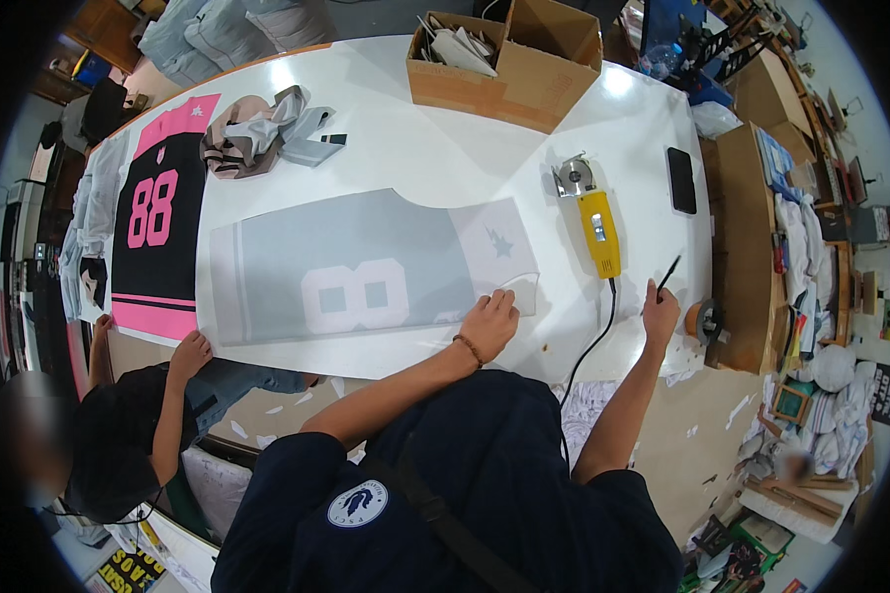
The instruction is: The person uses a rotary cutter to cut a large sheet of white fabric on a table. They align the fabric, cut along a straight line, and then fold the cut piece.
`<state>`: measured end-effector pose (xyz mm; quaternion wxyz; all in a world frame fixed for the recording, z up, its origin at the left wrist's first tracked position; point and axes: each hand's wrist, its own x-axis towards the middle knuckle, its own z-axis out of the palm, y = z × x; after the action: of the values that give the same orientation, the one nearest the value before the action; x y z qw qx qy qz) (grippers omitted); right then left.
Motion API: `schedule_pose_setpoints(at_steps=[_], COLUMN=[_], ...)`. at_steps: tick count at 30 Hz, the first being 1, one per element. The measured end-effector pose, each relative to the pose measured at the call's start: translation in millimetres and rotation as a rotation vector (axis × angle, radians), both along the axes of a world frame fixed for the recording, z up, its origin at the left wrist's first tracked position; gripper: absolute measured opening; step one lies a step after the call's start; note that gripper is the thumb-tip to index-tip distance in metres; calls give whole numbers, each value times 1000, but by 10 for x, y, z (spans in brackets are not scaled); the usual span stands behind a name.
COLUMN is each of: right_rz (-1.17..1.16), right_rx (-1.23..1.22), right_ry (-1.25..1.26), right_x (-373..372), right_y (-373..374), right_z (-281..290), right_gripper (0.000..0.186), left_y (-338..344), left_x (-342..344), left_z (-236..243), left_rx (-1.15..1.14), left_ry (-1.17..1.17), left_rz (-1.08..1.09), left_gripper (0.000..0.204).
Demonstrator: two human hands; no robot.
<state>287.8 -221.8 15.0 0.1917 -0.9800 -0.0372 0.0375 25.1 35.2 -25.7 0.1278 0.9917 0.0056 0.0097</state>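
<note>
A pale grey fabric panel [267, 267], cut like a jersey piece with faint large digits, lies flat on the white table. My left hand [491, 321] rests at its lower right corner, fingers closed on the edge, where the cloth curls up slightly. Off the table's front edge, to the right, my right hand [661, 311] grips a thin black pen-like tool [671, 269] that points up; its exact kind is unclear. Between the panel and that hand lies a yellow electric rotary cutter [599, 232] with a round metal blade, its black cord running toward me.
At left, a co-worker's hands [192, 354] touch a black and pink jersey panel [158, 217]. Crumpled fabric scraps [257, 133] lie behind my panel. A cardboard box [504, 84] stands at the back. A black phone [680, 181] and a copper-coloured spool [703, 322] are at right.
</note>
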Motion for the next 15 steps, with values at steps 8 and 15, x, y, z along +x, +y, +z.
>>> schedule_pose_setpoints(at_steps=[8,15], right_rz=[44,169], right_rx=[-135,433], right_ry=[-188,-128], right_x=[181,208], right_y=[-74,980], right_z=[-337,-97], right_gripper=[36,52], left_y=[-146,-65], left_x=[77,76], left_z=[-106,-140], left_rx=[-11,-22], left_ry=[-154,-141], left_rz=[161,59], left_gripper=[43,44])
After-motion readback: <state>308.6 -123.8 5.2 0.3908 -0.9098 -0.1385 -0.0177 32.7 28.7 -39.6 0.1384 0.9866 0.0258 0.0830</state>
